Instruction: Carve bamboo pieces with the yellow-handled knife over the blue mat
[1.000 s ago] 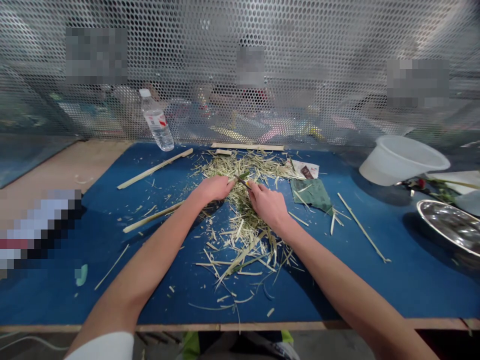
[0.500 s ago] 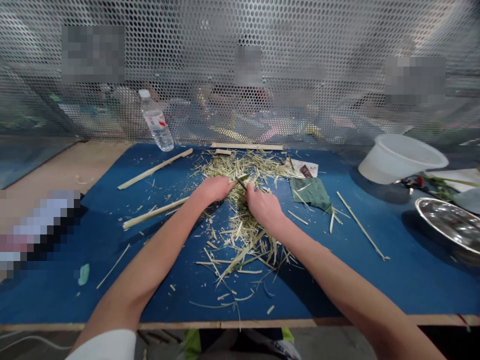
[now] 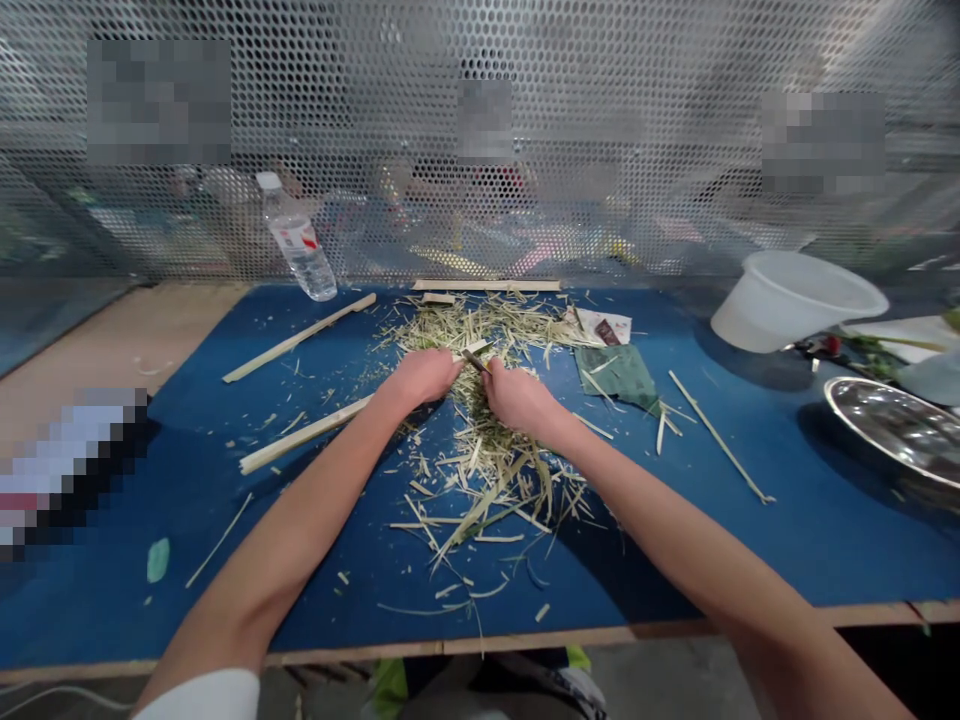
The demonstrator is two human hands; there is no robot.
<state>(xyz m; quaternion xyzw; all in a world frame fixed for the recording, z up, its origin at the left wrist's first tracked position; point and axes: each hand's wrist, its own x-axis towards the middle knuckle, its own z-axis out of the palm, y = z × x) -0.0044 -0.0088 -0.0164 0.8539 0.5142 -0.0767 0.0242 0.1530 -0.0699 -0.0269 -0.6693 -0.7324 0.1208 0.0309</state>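
Pale strip turned since earlier, tip showing less green, clamped in fingers of the left hand, jutting past them at a knife gripped by the right hand, bottle label red-and-white, lettering unreadable

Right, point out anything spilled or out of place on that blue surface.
Pale shavings lie strewn untidily around the left hand and right hand, and a few strips lie across the dark green sheet. Nothing else stands out.
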